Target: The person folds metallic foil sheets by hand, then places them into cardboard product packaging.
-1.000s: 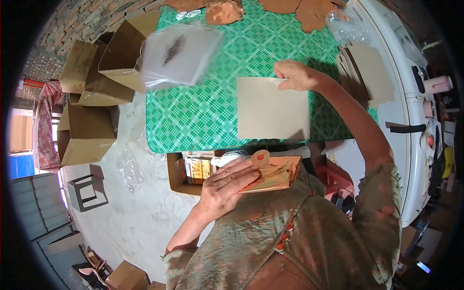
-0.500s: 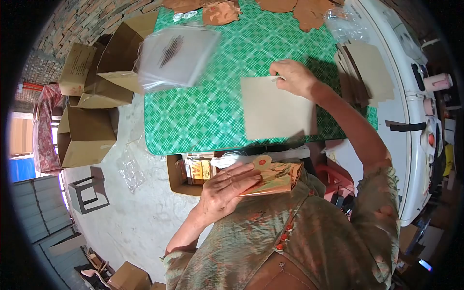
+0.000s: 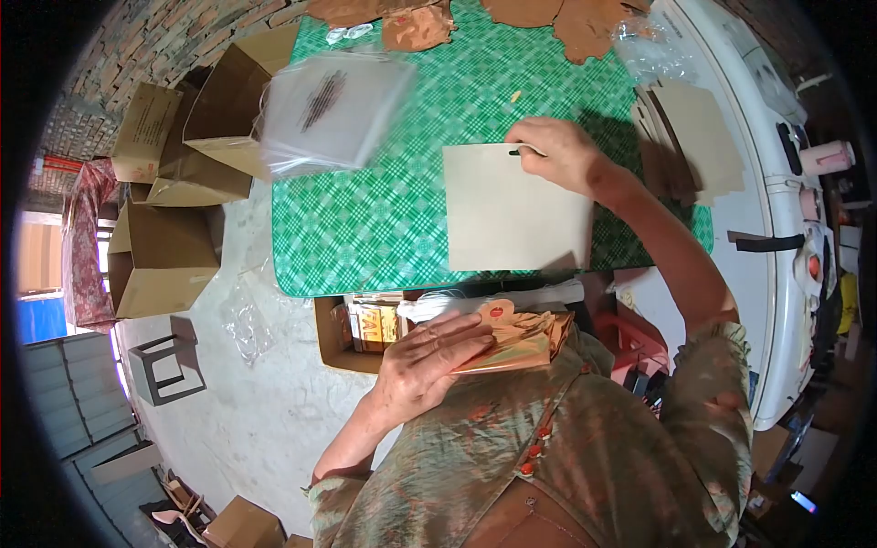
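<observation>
A square beige card (image 3: 512,215) lies near the front edge of the green checked table (image 3: 365,233). My right hand (image 3: 557,153) is closed on its upper edge, beside a small dark slot. Close to my body, my left hand (image 3: 434,361) lies with extended fingers across a shiny copper-coloured packet (image 3: 525,345) that bears a round tag with a red mark. A small yellow scrap (image 3: 515,96) sits on the cloth above the card.
Clear plastic sleeves (image 3: 338,110) lie at the table's left, beside open cardboard boxes (image 3: 174,256). Brown cards (image 3: 699,137) are stacked at the right. Copper-coloured pieces (image 3: 416,26) line the far edge. A box with packets (image 3: 352,338) stands below the front edge.
The beige card has shifted slightly left with my right hand. A small yellow scrap now shows on the cloth above it. My left hand has hardly moved.
</observation>
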`<state>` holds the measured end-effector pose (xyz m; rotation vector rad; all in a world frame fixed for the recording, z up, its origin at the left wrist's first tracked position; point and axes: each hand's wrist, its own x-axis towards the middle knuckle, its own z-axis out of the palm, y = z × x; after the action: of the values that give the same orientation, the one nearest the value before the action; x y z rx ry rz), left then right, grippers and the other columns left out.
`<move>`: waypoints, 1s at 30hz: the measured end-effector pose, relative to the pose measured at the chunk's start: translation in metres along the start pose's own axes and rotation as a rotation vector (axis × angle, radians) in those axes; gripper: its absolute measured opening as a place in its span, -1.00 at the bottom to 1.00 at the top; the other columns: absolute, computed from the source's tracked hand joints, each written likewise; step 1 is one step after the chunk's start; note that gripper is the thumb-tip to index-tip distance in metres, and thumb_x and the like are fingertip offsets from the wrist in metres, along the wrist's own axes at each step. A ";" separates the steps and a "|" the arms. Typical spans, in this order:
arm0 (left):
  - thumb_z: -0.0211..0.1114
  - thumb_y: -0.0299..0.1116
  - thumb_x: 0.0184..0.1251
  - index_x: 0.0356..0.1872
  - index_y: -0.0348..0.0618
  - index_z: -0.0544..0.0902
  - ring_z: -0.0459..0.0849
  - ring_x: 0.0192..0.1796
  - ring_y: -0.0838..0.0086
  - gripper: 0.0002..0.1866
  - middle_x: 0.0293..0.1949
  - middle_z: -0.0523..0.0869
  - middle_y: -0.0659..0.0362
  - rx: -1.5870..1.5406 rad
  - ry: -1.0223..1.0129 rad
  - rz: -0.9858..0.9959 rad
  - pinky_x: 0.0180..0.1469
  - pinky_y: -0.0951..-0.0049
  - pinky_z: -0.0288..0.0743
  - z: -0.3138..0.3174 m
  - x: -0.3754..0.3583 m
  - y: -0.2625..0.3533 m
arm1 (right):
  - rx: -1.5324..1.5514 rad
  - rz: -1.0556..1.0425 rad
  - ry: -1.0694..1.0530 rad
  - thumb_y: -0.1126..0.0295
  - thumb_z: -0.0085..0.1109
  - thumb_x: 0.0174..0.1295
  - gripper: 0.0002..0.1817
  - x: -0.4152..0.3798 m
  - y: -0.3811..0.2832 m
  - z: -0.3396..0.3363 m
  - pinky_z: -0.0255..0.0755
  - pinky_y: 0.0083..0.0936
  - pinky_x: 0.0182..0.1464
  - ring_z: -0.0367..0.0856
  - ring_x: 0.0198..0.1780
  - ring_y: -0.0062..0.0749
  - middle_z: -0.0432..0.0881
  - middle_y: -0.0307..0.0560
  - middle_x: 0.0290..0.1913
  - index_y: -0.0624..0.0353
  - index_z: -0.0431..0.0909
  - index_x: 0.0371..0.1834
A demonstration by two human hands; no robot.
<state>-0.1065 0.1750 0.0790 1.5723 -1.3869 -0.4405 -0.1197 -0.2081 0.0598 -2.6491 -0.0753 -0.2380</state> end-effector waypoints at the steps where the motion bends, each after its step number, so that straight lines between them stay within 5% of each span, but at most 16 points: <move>1: 0.43 -0.55 0.30 0.19 -0.23 0.79 0.74 0.39 0.05 -0.59 0.16 0.86 0.04 -0.006 0.001 -0.002 0.48 -0.07 0.59 0.000 0.000 -0.001 | 0.038 -0.036 0.026 0.43 0.21 0.36 -0.79 0.000 0.003 -0.002 0.60 -0.04 0.13 0.69 0.06 0.09 0.72 0.06 -0.10 0.19 0.68 0.01; 8: 0.43 -0.49 0.36 0.21 -0.21 0.79 0.76 0.36 0.06 -0.61 0.16 0.86 0.05 -0.031 -0.025 -0.020 0.44 -0.01 0.65 0.002 0.005 0.001 | -0.064 -0.056 0.134 0.38 0.23 0.46 -0.77 0.008 0.046 0.018 0.59 -0.07 0.17 0.70 0.06 0.01 0.73 0.02 -0.06 0.16 0.72 0.08; 11: 0.43 -0.47 0.38 0.21 -0.21 0.79 0.77 0.34 0.06 -0.62 0.15 0.86 0.04 -0.034 -0.035 -0.026 0.41 0.02 0.68 0.003 0.007 0.002 | -0.023 0.130 0.012 0.33 0.28 0.46 -0.71 0.011 0.039 0.014 0.58 -0.11 0.20 0.70 0.12 -0.05 0.72 0.03 0.01 0.17 0.69 0.16; 17: 0.44 -0.42 0.40 0.21 -0.22 0.78 0.78 0.33 0.06 -0.63 0.14 0.87 0.02 -0.024 -0.059 -0.054 0.38 0.02 0.69 0.002 0.009 0.001 | 0.135 0.147 -0.053 0.40 0.44 0.34 -0.49 -0.004 0.049 0.007 0.52 -0.25 0.13 0.59 0.03 -0.20 0.57 -0.12 -0.13 0.18 0.53 0.33; 23: 0.40 -0.30 0.48 0.18 -0.25 0.79 0.80 0.29 0.02 -0.65 0.13 0.87 0.00 -0.040 -0.060 -0.049 0.40 -0.01 0.66 0.008 0.012 -0.002 | 0.129 0.142 -0.122 0.38 0.55 0.19 -0.35 -0.031 0.022 0.000 0.47 -0.22 0.27 0.57 0.17 -0.14 0.58 -0.04 0.08 0.14 0.53 0.37; 26: 0.38 -0.26 0.52 0.17 -0.27 0.79 0.81 0.28 0.00 -0.64 0.13 0.87 -0.01 -0.051 -0.066 -0.063 0.42 -0.02 0.65 0.009 0.013 -0.002 | -0.122 -0.047 0.083 0.18 0.64 0.04 -0.16 -0.052 0.019 0.009 0.42 -0.18 0.35 0.53 0.27 -0.09 0.60 -0.01 0.17 0.24 0.51 0.41; 30: 0.39 -0.29 0.51 0.16 -0.30 0.79 0.81 0.28 0.02 -0.65 0.13 0.87 -0.01 -0.096 -0.070 -0.117 0.42 0.00 0.65 0.004 0.013 0.002 | -0.176 0.003 0.085 -0.06 0.68 -0.07 0.07 -0.085 -0.015 0.013 0.26 0.06 0.46 0.41 0.43 0.11 0.48 0.16 0.41 0.30 0.44 0.49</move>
<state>-0.1069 0.1618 0.0830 1.5774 -1.3109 -0.6290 -0.2032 -0.1901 0.0398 -2.8099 -0.0242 -0.3711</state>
